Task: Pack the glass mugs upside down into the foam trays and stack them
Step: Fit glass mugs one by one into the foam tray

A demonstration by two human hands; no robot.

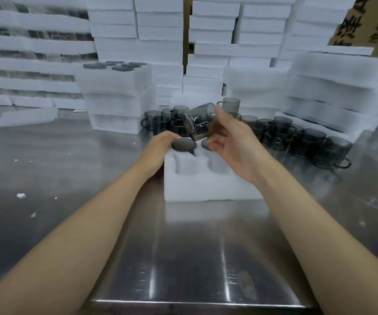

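Head view: one white foam tray (206, 189) is sitting at the centre of the frame on the brushed steel table (183, 258), showing two empty round pockets in its near row, while the arm is hiding its right part. In its far row one upturned grey glass mug (184, 144) is sitting base-up, and a second dark base (204, 143) is peeking out beside it. The left hand (160, 144) is lying knuckles-up at the tray's left edge, fingers curling round that upturned grey glass mug. The right hand (229, 142) is hovering palm-left above the tray, fingertips gripping one tilted smoky glass mug (198, 121) in the air. Well over a dozen loose grey glass mugs (308, 139) are crowding the table behind, overlapping too much to count exactly. Left of centre, a stack of three filled foam trays (117, 98) is showing about six bases on top. At upper right a brown cardboard box (370, 21) is bearing dark printed characters, unreadable here.
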